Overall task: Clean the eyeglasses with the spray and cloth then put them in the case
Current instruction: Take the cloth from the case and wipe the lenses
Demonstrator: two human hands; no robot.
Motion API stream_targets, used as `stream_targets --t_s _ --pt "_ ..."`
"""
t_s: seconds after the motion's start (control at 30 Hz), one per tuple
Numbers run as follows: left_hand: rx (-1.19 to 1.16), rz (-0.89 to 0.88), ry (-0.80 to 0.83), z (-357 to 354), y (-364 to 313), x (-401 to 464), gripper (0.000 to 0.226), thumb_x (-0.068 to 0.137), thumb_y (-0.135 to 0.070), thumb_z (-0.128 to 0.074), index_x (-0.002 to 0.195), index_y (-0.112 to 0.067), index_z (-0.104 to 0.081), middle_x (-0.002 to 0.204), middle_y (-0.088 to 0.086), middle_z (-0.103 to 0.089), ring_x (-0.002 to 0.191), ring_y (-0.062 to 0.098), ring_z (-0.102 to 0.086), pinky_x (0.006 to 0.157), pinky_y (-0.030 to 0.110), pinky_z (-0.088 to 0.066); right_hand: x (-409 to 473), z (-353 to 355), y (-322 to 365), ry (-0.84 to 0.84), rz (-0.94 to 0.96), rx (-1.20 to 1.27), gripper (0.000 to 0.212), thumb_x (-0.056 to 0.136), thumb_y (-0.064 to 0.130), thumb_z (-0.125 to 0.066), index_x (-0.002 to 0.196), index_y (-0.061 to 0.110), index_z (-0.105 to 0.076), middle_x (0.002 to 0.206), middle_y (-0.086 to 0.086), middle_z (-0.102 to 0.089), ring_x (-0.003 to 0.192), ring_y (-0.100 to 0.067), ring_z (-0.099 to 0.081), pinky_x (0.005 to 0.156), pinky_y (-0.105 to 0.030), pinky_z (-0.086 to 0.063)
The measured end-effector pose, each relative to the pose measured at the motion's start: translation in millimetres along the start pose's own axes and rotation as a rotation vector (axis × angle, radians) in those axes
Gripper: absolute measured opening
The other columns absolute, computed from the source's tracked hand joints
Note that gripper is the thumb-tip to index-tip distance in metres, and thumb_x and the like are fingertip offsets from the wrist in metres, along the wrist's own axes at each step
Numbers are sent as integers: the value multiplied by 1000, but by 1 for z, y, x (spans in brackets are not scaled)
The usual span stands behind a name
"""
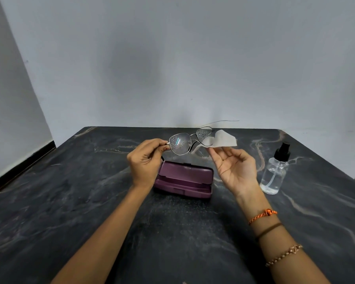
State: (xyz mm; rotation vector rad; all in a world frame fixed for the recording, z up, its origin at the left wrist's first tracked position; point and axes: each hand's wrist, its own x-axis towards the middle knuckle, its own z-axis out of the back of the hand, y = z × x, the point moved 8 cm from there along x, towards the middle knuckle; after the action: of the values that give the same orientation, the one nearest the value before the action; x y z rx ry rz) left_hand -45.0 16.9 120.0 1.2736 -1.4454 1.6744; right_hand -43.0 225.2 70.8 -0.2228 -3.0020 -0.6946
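My left hand [145, 160] pinches the thin metal-framed eyeglasses [179, 144] at their left hinge and holds them in the air above the table. Both lenses are speckled with spray droplets. My right hand [233, 166] is palm up, fingertips pinching a grey cleaning cloth [221, 140] that hangs just behind the right lens. Below the hands, a purple glasses case [184, 179] lies open on the dark marble table [70, 201]. A clear spray bottle [275, 171] with a black pump top stands upright to the right of my right hand.
The table's far edge meets a plain grey wall [172, 58]. A second wall with a dark skirting board runs along the left side. Bracelets circle my right wrist [268, 220].
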Motion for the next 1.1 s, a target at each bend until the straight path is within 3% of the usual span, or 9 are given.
stream_targets --t_s 0.17,0.4,0.53,0.6,0.77,0.93,1.0,1.1 --pt "5 -54 41 -3 -8 0 10 70 6 -66 80 9 -68 77 7 -65 66 14 -63 64 21 -56 0 3 1 -62 14 -72 21 90 0 -38 89 -2 -59 73 -15 -73 69 -24 -72 72 -33 -56" --pt "29 -148 123 -15 -26 -3 11 67 11 -67 78 9 -68 76 8 -65 68 13 -63 67 14 -54 0 10 6 -149 97 -196 17 86 -3 -50 86 12 -58 62 0 -73 58 -10 -69 56 -19 -57" --pt "23 -173 167 -21 -34 -5 9 71 1 -68 76 9 -69 75 8 -65 69 12 -62 68 14 -53 0 16 2 -187 46 -182 10 84 6 -57 84 15 -58 61 2 -72 59 -10 -70 62 -29 -58" --pt "28 -178 180 -23 -35 -8 8 68 5 -70 75 10 -69 70 13 -68 69 13 -61 68 14 -53 -1 18 -1 -194 13 -106 3 84 8 -58 82 10 -60 65 -4 -74 66 -17 -71 66 -36 -57" --pt "22 -197 204 -27 -35 -10 9 65 13 -68 74 9 -69 66 17 -69 69 13 -61 70 13 -53 0 16 1 -201 23 -41 7 87 8 -55 83 4 -59 62 -10 -73 64 -22 -70 62 -36 -57" --pt "19 -199 239 -31 -34 -13 9 68 12 -68 75 8 -69 68 15 -69 70 11 -62 68 17 -54 -1 12 -2 -189 0 -88 6 89 11 -53 88 6 -56 75 -12 -70 71 -28 -68 87 -54 -48" --pt "11 -193 243 -31 -33 -13 10 68 12 -68 76 7 -69 68 14 -69 70 11 -62 68 15 -54 -1 10 0 -170 7 -79 5 88 7 -52 88 5 -57 71 -13 -72 68 -26 -70 83 -50 -52" --pt "7 -184 244 -31 -31 -14 12 67 14 -68 76 7 -70 68 13 -69 70 8 -62 69 14 -53 -2 11 3 -169 18 -38 5 86 -1 -52 89 1 -56 83 -16 -68 83 -28 -65 73 -42 -57"
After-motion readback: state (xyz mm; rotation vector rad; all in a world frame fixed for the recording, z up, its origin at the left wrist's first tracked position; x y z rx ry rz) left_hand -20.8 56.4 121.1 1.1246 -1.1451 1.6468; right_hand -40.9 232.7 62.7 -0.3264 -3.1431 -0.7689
